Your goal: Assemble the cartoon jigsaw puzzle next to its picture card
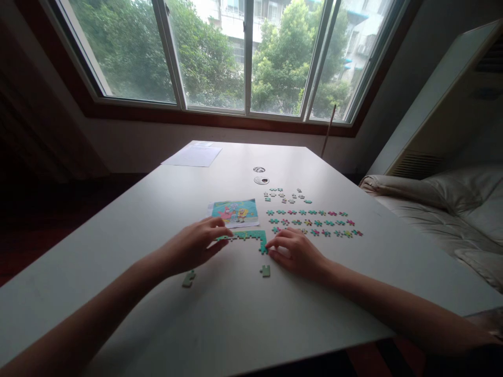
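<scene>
Head view: puzzle strip (251, 235) seen on table (220, 324), near side of picture card (238, 209); left end partly hidden by left hand (201, 241), fingers half-curled, grip cannot be told. Right hand (297, 252) bent at strip's right side, grip likewise unclear. Some loose pieces (312, 212) covered by right hand.

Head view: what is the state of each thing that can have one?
Jigsaw border: partly assembled
Left hand: fingers at border's left end, grip unclear
Right hand: fingertips at border's right side, grip unclear
Loose jigsaw pieces: unjoined, mostly in rows
SpongeBob picture sheet: face up
White paper: flat
</scene>
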The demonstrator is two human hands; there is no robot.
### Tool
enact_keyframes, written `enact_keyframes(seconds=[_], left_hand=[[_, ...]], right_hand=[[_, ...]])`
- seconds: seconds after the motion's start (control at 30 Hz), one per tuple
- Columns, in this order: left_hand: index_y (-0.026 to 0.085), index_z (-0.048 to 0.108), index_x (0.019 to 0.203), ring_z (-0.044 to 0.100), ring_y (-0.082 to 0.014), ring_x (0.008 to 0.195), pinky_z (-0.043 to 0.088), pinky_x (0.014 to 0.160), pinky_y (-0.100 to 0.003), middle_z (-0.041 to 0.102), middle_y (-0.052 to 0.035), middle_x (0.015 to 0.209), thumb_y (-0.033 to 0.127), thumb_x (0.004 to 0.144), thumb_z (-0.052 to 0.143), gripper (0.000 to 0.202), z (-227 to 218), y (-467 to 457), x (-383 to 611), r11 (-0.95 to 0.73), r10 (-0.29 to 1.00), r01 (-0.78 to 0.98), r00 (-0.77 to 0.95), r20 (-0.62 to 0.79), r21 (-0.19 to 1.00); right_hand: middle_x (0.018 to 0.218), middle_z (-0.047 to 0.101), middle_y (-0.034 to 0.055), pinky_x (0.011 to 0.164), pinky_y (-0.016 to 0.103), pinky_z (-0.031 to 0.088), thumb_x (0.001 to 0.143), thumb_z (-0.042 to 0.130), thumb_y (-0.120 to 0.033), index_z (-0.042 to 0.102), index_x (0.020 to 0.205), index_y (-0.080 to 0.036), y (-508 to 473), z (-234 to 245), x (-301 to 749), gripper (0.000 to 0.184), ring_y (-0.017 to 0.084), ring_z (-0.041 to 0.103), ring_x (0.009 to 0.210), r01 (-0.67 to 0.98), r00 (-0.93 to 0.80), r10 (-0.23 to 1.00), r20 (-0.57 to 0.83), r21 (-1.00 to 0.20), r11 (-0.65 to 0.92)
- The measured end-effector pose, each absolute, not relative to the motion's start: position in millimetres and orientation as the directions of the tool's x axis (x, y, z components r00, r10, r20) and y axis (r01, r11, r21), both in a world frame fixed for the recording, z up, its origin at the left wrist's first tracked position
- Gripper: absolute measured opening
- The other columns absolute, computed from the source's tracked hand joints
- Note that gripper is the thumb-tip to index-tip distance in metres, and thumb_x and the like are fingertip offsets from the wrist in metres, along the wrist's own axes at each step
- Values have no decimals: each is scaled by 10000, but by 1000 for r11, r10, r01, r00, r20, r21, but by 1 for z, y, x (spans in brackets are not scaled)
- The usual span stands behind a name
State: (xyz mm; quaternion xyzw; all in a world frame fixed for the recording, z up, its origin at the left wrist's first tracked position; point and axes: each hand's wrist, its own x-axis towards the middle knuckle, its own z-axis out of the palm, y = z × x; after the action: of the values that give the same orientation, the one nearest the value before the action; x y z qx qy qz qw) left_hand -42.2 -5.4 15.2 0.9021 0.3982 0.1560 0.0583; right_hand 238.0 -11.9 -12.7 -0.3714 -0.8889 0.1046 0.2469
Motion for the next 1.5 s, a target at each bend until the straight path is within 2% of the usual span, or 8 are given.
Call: enact_keyframes(seconds=[0.13, 0.33, 0.47, 0.7, 0.87, 1.0, 1.17, 1.5], left_hand=[[231, 650, 1028, 599, -194, 767, 473, 691, -302, 580, -89, 1061, 425, 880, 456, 312, 24, 12, -81, -565, 825, 793, 550, 132, 228], [219, 665, 857, 575, -181, 692, 438, 616, -254, 613, -49, 856, 476, 828, 477, 320, 24, 27, -110, -473, 869, 839, 494, -14, 271], [212, 664, 834, 571, -171, 693, 436, 635, -252, 598, -50, 893, 499, 814, 492, 334, 19, 28, -109, -472, 871, 832, 492, 6, 293], [213, 642, 846, 573, -188, 717, 438, 678, -286, 572, -59, 957, 520, 805, 516, 334, 15, 28, -108, -467, 877, 851, 481, 3, 240], [221, 631, 852, 578, -196, 737, 435, 691, -287, 561, -56, 969, 502, 805, 525, 304, 14, 29, -110, -462, 879, 856, 476, -5, 233], [221, 628, 856, 580, -199, 743, 438, 697, -287, 556, -59, 967, 510, 810, 516, 313, 13, 30, -111, -461, 879, 857, 476, -10, 229], [222, 618, 853, 574, -193, 746, 437, 691, -278, 554, -60, 966, 500, 821, 503, 303, 14, 29, -110, -473, 873, 853, 488, -17, 219], [229, 634, 845, 571, -179, 699, 425, 657, -263, 571, -47, 942, 503, 798, 523, 300, 15, 26, -109, -455, 882, 850, 471, 2, 265]], right_hand=[[899, 668, 55, 796, 356, 443, 822, 582, -209, 688, 913, -215, -12, -13, 238, 139, 199, 570, 852, 600, -607, 704, 368, -368, 710], [890, 667, 58, 775, 349, 447, 821, 582, -209, 681, 913, -212, -13, -12, 238, 135, 194, 576, 828, 602, -612, 700, 368, -358, 714], [893, 668, 62, 785, 354, 445, 822, 586, -213, 666, 909, -205, -14, -12, 238, 118, 198, 592, 847, 605, -615, 701, 360, -354, 713], [810, 663, 46, 731, 302, 442, 828, 579, -210, 668, 855, -177, 11, 2, 249, 99, 163, 595, 766, 613, -594, 700, 396, -341, 713], [843, 676, 45, 687, 249, 445, 827, 576, -205, 698, 857, -176, 60, 15, 256, 129, 139, 601, 722, 734, -548, 794, 263, -304, 607], [879, 692, 52, 732, 258, 443, 831, 573, -226, 706, 906, -177, 101, 14, 250, 160, 166, 620, 795, 802, -483, 845, 228, -271, 532], [893, 710, 57, 706, 254, 447, 822, 587, -258, 689, 1010, -177, 130, 6, 230, 229, 181, 636, 799, 866, -404, 902, 155, -253, 431], [867, 708, 65, 684, 240, 442, 767, 652, -299, 721, 863, -177, 139, 11, 223, 170, 181, 630, 805, 886, -363, 927, 98, -271, 376]])
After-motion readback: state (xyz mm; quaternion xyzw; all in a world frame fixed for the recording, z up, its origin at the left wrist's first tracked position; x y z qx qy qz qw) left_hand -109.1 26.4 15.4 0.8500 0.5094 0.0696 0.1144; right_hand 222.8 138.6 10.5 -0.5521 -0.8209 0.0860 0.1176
